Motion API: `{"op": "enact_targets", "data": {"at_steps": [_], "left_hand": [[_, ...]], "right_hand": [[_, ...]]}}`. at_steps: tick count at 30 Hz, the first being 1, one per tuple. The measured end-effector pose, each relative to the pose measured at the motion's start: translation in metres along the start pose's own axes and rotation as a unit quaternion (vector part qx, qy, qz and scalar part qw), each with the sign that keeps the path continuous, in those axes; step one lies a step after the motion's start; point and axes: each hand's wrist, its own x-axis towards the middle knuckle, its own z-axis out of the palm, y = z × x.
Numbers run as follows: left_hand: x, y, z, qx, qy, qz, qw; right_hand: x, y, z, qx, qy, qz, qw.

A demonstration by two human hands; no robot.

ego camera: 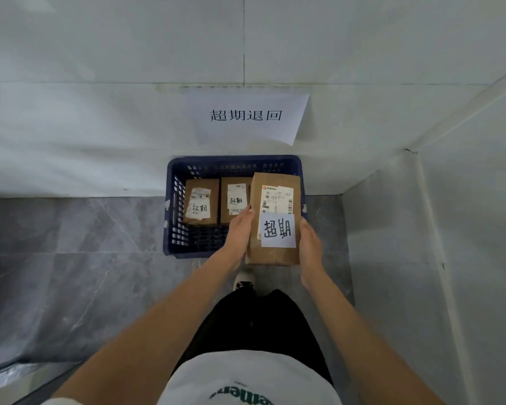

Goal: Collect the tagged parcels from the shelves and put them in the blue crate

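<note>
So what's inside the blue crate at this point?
Two brown parcels lie flat in the blue crate: a left parcel and a middle parcel, each tagged. The held parcel and left hand cover the crate's right side.

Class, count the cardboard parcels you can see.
3: two lie side by side in the blue crate, left parcel and middle parcel; both hands hold the third parcel above it. Others may be hidden.

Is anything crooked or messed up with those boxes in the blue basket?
A little. On the left box in the crate, the white labels sit crooked and look wrinkled. The paper sign on the wall hangs slightly tilted. The box being held looks fine.
</note>
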Motion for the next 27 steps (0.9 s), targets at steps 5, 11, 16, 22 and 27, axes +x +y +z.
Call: {"op": "enact_targets", "data": {"at_steps": [5,11,16,22,27], "left_hand": [[0.064,-0.003,0.016,0.029,-0.003,-0.031,0.999],[0.163,-0.049,0.032,0.030,-0.006,-0.070,0.997],[0.234,-0.090,0.034,0.036,0.024,-0.094,0.995],[0.304,-0.120,0.030,0.033,0.046,-0.091,0.994],[0.331,-0.134,0.037,0.024,0.041,-0.119,0.992]], "right_hand": [[0.071,0.003,0.006,-0.029,-0.025,0.006,0.999],[0.181,0.049,0.018,-0.033,-0.044,0.048,0.997],[0.254,0.091,0.037,-0.040,-0.068,0.078,0.994],[0.327,0.107,0.062,-0.071,-0.079,0.088,0.990],[0.369,0.126,0.075,-0.065,-0.077,0.106,0.989]]}}
